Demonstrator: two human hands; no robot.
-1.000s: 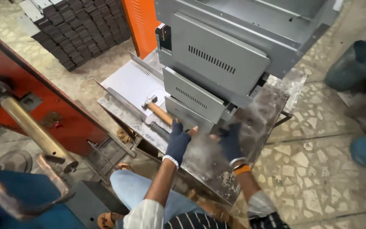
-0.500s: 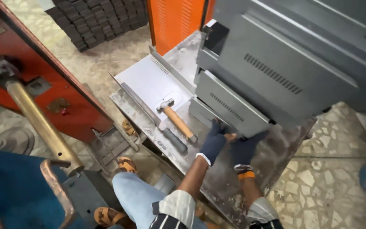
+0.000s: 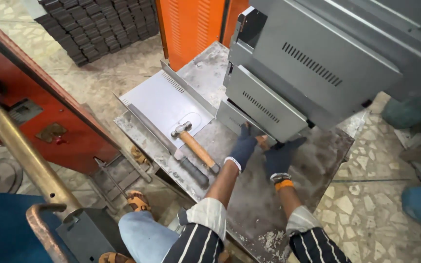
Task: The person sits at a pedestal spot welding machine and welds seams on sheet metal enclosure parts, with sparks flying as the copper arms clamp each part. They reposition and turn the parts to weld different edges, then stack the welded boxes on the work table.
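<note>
A worker in dark gloves presses both hands against the lower edge of a grey sheet-metal cabinet [image 3: 313, 73] standing on a scuffed steel workbench [image 3: 317, 160]. The left hand [image 3: 243, 148] curls its fingers onto the bottom lip of a louvred panel [image 3: 265, 109], while the right hand [image 3: 278, 158] grips the same edge just beside it, both closed on the metal. The cabinet sits at the bench's far side, tilted toward the worker. It looks stiff and bulky, probably heavy for its size, with thin folded edges that could cut bare skin; the lower lip, where the gloves already sit, seems the soundest place to hold. A wooden-handled hammer [image 3: 194, 143] lies near the left hand, its head resting on a flat grey panel [image 3: 164, 102] with raised flanges, and a dark-handled tool [image 3: 191, 170] lies alongside. The bench top is worn and speckled. Around it, an orange cabinet [image 3: 188, 27] stands behind, stacked dark blocks [image 3: 98, 27] cover the patterned stone floor [image 3: 366, 209], and a red machine [image 3: 40, 107] with a brass-coloured bar [image 3: 25, 156] fills the left.
</note>
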